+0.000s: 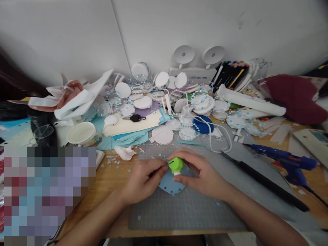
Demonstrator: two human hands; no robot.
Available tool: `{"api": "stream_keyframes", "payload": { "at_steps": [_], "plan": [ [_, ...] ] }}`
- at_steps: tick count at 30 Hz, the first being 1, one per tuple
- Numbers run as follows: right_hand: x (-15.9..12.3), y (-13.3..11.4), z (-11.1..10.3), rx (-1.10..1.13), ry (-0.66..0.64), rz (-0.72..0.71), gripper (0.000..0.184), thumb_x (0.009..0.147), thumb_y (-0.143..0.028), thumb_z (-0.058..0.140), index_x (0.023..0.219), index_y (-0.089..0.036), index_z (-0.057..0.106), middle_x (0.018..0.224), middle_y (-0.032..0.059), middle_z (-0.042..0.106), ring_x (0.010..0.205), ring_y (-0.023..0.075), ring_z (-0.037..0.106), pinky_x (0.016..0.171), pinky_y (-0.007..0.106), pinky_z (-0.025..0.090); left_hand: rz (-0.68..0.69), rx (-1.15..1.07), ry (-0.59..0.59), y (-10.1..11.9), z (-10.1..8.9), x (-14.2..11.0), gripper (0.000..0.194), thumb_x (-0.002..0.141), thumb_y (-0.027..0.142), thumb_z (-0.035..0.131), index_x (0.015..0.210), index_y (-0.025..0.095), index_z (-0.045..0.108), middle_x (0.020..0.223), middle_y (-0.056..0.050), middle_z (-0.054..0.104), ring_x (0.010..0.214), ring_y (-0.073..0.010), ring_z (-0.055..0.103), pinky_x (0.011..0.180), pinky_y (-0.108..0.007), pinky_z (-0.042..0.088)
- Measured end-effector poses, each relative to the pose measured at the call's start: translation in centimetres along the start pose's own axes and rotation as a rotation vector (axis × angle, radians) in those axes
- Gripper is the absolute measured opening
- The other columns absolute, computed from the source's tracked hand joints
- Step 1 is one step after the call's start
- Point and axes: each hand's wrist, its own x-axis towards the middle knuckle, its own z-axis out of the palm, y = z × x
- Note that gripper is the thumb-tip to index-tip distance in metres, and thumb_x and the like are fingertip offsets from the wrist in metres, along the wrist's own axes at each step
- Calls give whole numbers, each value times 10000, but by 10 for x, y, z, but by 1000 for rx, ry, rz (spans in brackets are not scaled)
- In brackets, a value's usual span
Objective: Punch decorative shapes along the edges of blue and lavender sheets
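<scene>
Between the thumb and fingers of my right hand (200, 171) is a small lime-green craft punch (176, 165) with a white lower part. My left hand (147, 176) is closed in a pinch right beside the punch's dark slot; a thin piece shows at the fingertips, too small to name. Below both hands lies a light blue paper piece (171, 187) with a rounded edge and several small star-shaped holes along it. Part of this paper is hidden by the hands and the punch. Under it is a grey gridded cutting mat (194, 215).
White discs (162, 134) with blue star trims are heaped at the back. To the right lie a long black-handled tool (271, 184) and a blue glue gun (289, 159). A white bowl (81, 133), crumpled tissue (124, 153) and coloured paper sheets (133, 127) are at the left.
</scene>
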Motion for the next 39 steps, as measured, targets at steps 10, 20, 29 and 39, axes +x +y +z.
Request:
{"api": "stream_keyframes", "payload": {
  "at_steps": [10,20,29,39],
  "plan": [
    [2,1,0,-34,8,42,359,744,-318,731,1068,-223,610,995,55,632,949,200,590,864,330,474,3,26,2,-2,1,0,251,935,200,406,714,152,514,594,36,428,552,-83,421,537,-206,314],
    [0,4,2,120,3,192,379,712,-301,753,1058,-219,623,1019,55,633,960,195,600,870,331,492,72,117,-34,-6,2,-2,227,939,190,399,747,161,515,616,27,476,567,-94,452,553,-216,317],
    [3,0,1,102,18,208,282,717,-376,738,914,-186,669,861,40,648,835,188,601,758,303,482,80,152,-47,-5,4,-3,257,944,209,393,757,158,562,617,9,520,573,-103,483,557,-214,346],
    [1,-4,12,7,-33,115,157,718,-218,729,855,-180,664,778,18,602,753,172,565,686,274,443,60,264,-29,1,0,1,442,708,585,635,766,162,523,693,-1,532,592,-126,470,524,-234,304]
  ]
}}
